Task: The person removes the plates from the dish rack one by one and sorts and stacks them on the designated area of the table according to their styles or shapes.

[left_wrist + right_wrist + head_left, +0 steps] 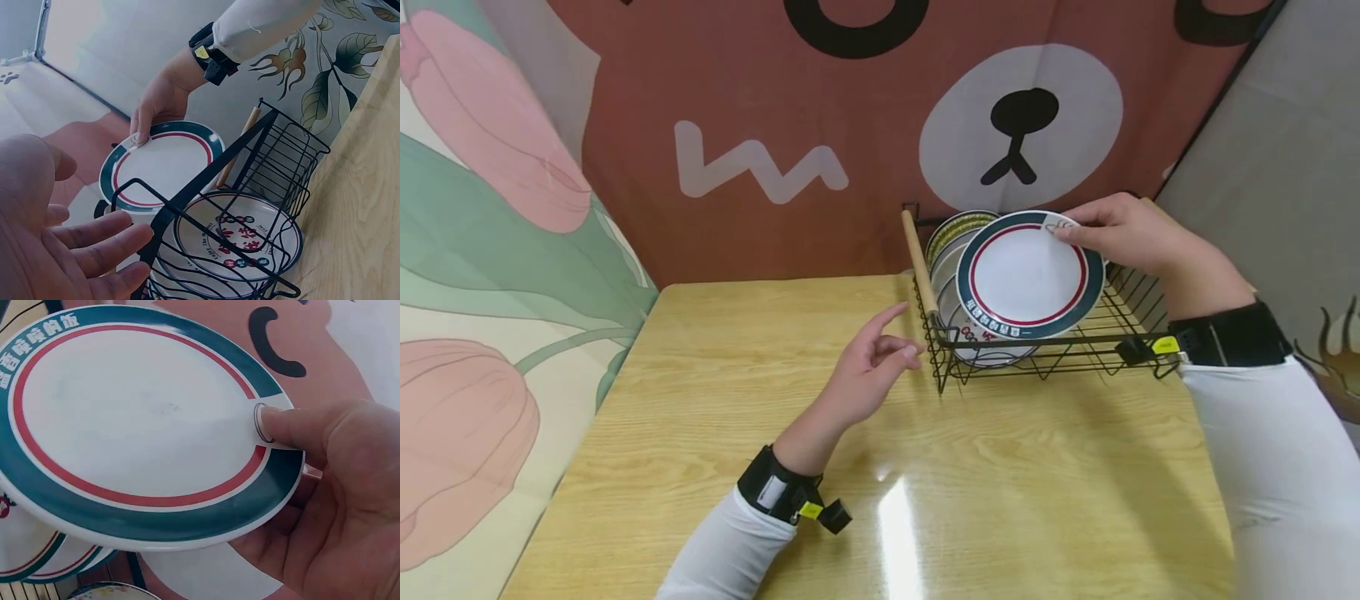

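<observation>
One round, white, green-rimmed plate (1028, 275): right hand (1138, 236) pinches its edge, likely to stop slipping; left hand (867, 375) holds nothing.

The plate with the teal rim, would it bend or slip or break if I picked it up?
The plate probably won't bend: the right hand pinches its edge and no sag shows. It might be slippery, since it looks smooth and a bit shiny. It could chip if bumped on the wire basket, as it looks like hard, glazed dishware.
</observation>
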`<act>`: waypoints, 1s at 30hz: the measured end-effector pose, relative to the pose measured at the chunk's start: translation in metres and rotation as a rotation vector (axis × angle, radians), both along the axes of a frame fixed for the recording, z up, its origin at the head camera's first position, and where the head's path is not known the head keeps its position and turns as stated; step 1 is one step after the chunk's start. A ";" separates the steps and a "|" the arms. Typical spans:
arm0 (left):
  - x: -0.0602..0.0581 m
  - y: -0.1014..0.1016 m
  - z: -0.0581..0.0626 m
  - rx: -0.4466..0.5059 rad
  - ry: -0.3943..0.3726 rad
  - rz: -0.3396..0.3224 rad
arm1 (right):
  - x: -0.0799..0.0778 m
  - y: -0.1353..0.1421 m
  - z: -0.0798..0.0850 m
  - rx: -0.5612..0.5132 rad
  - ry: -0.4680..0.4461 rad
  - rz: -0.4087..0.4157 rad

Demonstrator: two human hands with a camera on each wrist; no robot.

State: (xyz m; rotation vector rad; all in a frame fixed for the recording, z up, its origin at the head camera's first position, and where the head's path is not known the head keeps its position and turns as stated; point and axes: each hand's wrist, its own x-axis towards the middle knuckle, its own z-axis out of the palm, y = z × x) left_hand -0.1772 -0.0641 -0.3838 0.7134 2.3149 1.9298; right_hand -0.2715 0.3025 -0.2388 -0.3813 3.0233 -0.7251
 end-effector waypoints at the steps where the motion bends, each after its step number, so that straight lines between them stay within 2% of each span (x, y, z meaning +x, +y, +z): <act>1: 0.000 -0.001 0.000 0.000 -0.002 -0.002 | 0.000 0.001 -0.001 -0.024 0.002 -0.007; 8: -0.002 -0.006 0.002 0.032 -0.033 -0.027 | 0.000 0.003 -0.007 -0.232 0.016 -0.025; 16: -0.005 -0.012 0.002 0.050 -0.116 -0.010 | 0.004 -0.013 -0.027 -0.627 -0.052 -0.169; 19: -0.005 -0.013 0.003 0.064 -0.125 -0.003 | 0.007 -0.022 -0.036 -0.797 -0.077 -0.163; 25: -0.008 -0.014 0.004 0.090 -0.132 0.003 | 0.017 -0.043 -0.055 -1.147 -0.119 -0.085; 30: -0.007 -0.015 0.004 0.098 -0.141 0.018 | 0.029 -0.068 -0.073 -1.311 -0.107 -0.116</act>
